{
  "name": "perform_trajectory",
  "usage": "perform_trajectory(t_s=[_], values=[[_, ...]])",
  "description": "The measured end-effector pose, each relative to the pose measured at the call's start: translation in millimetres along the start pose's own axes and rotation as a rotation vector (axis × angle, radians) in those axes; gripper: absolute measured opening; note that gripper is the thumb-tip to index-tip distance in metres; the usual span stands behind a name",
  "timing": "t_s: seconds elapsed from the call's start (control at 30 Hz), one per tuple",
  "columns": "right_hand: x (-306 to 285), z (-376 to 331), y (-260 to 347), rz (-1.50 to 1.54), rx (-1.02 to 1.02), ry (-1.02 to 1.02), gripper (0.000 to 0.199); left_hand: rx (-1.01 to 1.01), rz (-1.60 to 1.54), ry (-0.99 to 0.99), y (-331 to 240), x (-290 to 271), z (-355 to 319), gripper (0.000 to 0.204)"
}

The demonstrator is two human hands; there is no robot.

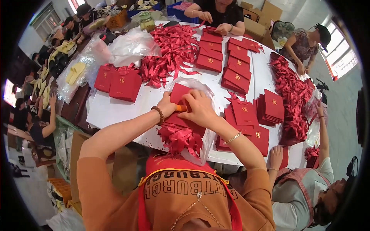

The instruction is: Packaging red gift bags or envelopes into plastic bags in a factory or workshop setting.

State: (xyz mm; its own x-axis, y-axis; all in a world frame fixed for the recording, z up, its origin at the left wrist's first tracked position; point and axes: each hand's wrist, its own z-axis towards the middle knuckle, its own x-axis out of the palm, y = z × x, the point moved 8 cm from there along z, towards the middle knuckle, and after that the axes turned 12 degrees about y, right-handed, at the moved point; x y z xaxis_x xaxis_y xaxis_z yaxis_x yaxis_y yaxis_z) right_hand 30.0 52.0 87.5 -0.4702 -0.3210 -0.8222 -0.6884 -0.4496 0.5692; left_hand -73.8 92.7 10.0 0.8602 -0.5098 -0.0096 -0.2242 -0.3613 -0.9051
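A stack of red gift bags (179, 91) lies on a clear plastic bag (208, 143) at the table's front edge, right before me. Red ribbon handles (180, 139) bunch out of the stack on the side toward my body. My left hand (168, 104) is closed on the left side of the stack, its thumb reaching over the top with an orange wrap (180, 108) around it. From the right, my right hand (199, 109) grips the same bags with bent fingers. Its fingertips are partly hidden, close to the left thumb.
More red gift bags lie at left (124, 85), at right (246, 115) and farther back (210, 54). Heaps of red ribbon (173, 42) cover parts of the white table (106, 111). Co-workers sit across and at right; a co-worker's hand (276, 157) rests near the front edge.
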Motion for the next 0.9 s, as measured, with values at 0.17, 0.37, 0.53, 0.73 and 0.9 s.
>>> perform_trajectory(t_s=[0.17,0.37,0.53,0.73,0.9], values=[[28,-3,-14,-0.164,0.047,-0.058,0.080,-0.073,0.075,-0.020,2,-6,4,0.071],[37,2,-22,-0.150,0.061,-0.003,0.088,0.018,0.211,0.290,19,-12,27,0.087],[39,0,-15,-0.190,0.074,-0.026,0.086,-0.199,0.769,0.231,0,-22,-6,0.091],[40,-1,-20,-0.193,0.077,-0.019,0.083,-0.131,0.867,0.391,1,-29,-39,0.070],[38,-4,-21,-0.182,0.078,0.030,0.083,0.207,1.191,0.617,6,-21,-64,0.048]])
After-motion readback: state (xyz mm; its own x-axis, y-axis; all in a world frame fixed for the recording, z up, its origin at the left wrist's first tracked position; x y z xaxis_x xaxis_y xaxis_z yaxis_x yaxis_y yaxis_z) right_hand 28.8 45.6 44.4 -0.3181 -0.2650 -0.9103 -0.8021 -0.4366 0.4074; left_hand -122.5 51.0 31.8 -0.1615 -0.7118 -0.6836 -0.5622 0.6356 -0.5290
